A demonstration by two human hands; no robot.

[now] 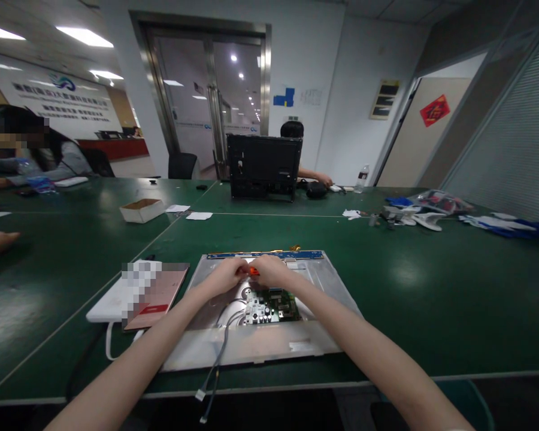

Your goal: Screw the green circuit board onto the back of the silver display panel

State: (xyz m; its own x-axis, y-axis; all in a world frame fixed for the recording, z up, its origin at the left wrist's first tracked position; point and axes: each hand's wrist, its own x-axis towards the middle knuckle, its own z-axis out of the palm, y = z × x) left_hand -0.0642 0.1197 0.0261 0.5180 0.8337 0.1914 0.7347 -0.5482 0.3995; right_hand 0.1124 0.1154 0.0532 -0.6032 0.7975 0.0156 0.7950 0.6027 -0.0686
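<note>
A silver metal monitor back panel (323,281) lies flat on the green table (431,287) in front of me. A green circuit board (272,305) sits at its middle, and grey cables (218,365) run off the near edge. My left hand (227,275) and my right hand (269,270) meet above the board, fingers curled together. A small orange thing (254,271) shows between them; I cannot make out which hand holds it.
A white flat device with a pinkish booklet (155,293) lies left of the panel. Further back stand a white cardboard box (141,209), a black monitor shell (263,166) and a water bottle (362,178). Gloves and bags (431,206) lie right. Other people sit at the table.
</note>
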